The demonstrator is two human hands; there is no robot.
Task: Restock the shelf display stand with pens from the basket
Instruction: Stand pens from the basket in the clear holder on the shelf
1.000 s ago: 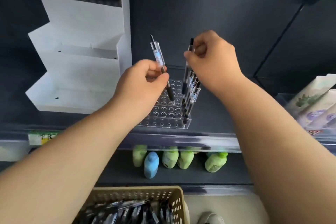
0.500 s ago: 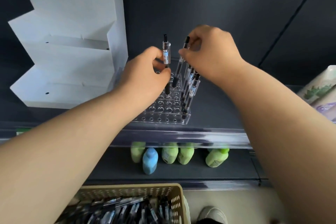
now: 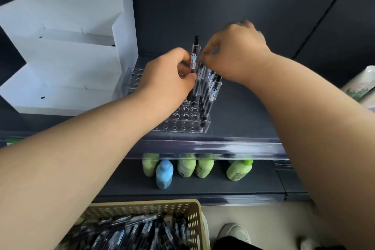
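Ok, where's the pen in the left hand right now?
Head view, centre: the pen stands near upright in the left hand, lower end at the stand, just left of the pens already slotted in it.

Left hand (image 3: 166, 79): gripped an upright pen (image 3: 194, 55) over the clear stand (image 3: 182, 126).
Right hand (image 3: 233, 57): curled above standing pens (image 3: 213, 90); grasp unclear.

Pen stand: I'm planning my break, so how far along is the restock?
Done: a few pens sit along the right of the stand. In hand: the left hand holds a pen upright over it; the right hand pinches a second pen beside that row. Left: most holes are empty and the basket holds many pens.
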